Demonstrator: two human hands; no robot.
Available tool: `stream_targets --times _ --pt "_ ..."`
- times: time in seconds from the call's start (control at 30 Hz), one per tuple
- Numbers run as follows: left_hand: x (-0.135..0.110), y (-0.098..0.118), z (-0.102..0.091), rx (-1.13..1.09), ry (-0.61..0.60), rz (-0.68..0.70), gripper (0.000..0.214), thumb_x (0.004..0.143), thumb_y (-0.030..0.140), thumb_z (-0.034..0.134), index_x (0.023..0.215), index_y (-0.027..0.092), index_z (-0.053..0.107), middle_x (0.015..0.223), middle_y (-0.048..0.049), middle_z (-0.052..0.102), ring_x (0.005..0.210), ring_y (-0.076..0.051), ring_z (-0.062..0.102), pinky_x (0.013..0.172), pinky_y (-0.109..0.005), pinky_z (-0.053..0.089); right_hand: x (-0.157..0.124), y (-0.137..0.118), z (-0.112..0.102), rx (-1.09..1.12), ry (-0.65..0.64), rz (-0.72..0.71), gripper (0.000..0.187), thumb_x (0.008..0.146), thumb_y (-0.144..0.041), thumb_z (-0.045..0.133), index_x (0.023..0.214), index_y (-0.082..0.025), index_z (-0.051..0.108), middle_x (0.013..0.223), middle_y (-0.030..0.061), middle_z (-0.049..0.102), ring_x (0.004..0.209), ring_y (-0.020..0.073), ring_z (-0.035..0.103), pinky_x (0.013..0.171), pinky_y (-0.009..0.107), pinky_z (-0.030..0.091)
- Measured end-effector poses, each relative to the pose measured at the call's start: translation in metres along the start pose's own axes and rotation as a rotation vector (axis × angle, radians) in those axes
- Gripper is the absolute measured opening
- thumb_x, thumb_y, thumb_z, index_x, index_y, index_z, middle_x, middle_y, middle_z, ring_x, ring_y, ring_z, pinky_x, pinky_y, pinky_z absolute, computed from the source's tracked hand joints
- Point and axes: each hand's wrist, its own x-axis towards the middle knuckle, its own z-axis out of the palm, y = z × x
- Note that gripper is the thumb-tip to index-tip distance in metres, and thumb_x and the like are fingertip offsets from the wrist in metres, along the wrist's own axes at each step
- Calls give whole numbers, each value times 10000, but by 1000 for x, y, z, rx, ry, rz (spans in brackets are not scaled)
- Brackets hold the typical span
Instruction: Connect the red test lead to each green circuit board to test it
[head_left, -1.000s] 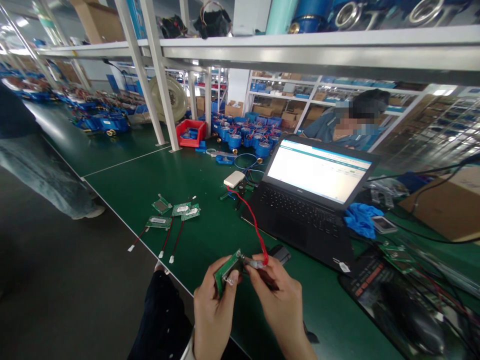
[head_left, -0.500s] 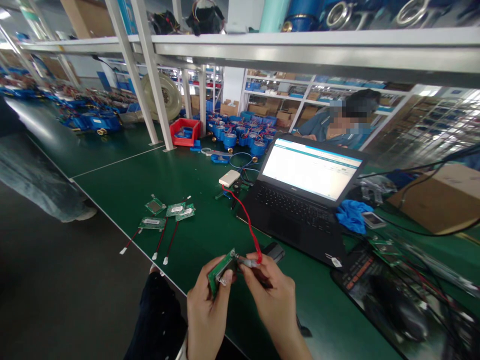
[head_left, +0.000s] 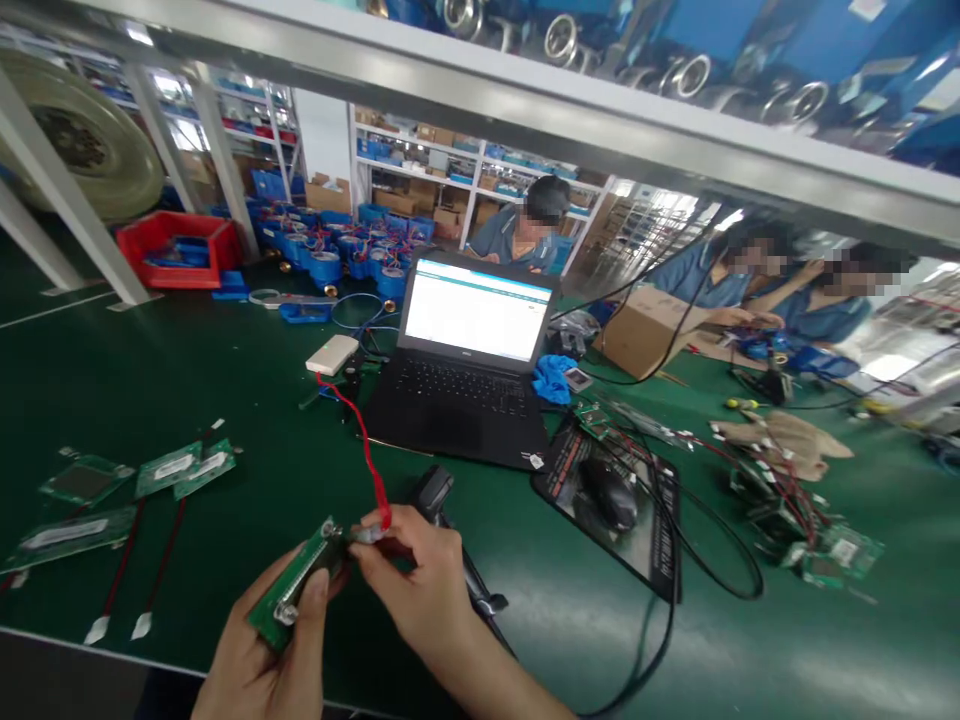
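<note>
A green circuit board (head_left: 296,585) sits tilted in my left hand (head_left: 277,640), whose thumb presses on its face and fingers wrap behind. My right hand (head_left: 424,575) pinches the grey plug (head_left: 366,535) of a red cable (head_left: 369,450) at the board's upper right corner. Whether the plug touches the board I cannot tell. The cable runs up to a small white box (head_left: 331,354) left of the laptop (head_left: 465,360). A black handheld tool (head_left: 435,490), partly hidden by my right hand, lies behind it. Several more circuit boards (head_left: 169,467) with red and black leads lie to the left.
A mouse (head_left: 611,492) rests on a mouse pad (head_left: 664,540) to the right. Beyond it lies a pile of wired boards (head_left: 817,530). A red bin (head_left: 217,262) and blue meter bodies (head_left: 326,268) stand at the back left. Co-workers sit across the table under the overhead shelf (head_left: 465,75).
The view has turned right and come closer, bringing more co-workers and the pile of boards into sight. Both hands keep their hold on the circuit board and the plug.
</note>
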Motion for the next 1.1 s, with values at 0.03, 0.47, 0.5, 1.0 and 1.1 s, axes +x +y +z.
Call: stream_targets --times 0.03,0.47,0.5,1.0,1.1 --pt "0 0 0 15 -2 -11 494 753 633 545 1042 245 643 882 -62 701 961 -332 637 896 -495 485 0 0 0 -2 -3 0 103 801 -220 620 898 -202 652 806 -3 695 715 140 674 677 209 536" --pt "18 -14 1 -26 15 186 414 807 548 559 1039 212 628 954 -66 680 839 -255 665 771 -369 531 1 3 12 27 93 -73 107 767 -183 661 873 -196 659 847 16 733 758 153 696 717 227 557" --pt "22 -16 0 -62 25 143 411 798 544 574 1035 211 624 934 -62 684 817 -251 672 776 -379 541 2 4 12 38 103 -65 100 772 -185 654 871 -195 652 854 20 734 767 157 698 720 236 561" --pt "20 6 -35 -814 -5 -89 215 769 304 704 931 193 617 878 -1 645 755 -179 675 646 -303 625 -7 -39 -51 -756 79 -298 496 871 -258 499 1362 -208 443 1349 125 521 1249 307 483 961 508 466" --pt "7 16 -26 -817 -165 -134 282 773 349 689 997 201 604 948 -33 664 788 -203 677 649 -310 617 -20 -55 -41 -658 -185 -350 419 898 -218 485 1316 -229 488 1226 90 617 1196 250 536 1076 496 347"
